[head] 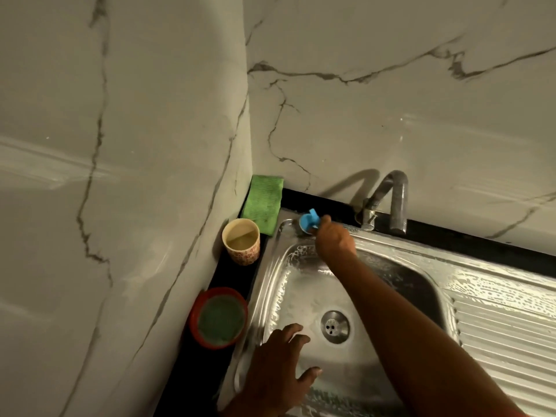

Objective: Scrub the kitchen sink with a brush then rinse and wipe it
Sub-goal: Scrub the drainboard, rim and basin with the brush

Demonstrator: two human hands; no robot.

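A steel sink (pixel 279 284) with soapy streaks fills the lower right, its drain (pixel 335 326) in the basin's middle. My right hand (pixel 335 240) reaches to the sink's far left corner and is shut on a blue brush (pixel 310 221), which presses on the rim there. My left hand (pixel 279 365) rests on the sink's near left rim, fingers spread, holding nothing. A grey tap (pixel 397 200) stands at the back edge, with no water visible from it.
A green cloth (pixel 263 204) leans in the wall corner behind the sink. A patterned cup (pixel 241 241) of cloudy liquid and a red tub (pixel 219 317) with green contents stand on the black counter left of the sink. A ribbed drainboard (pixel 505 326) lies right. Marble walls close in behind and left.
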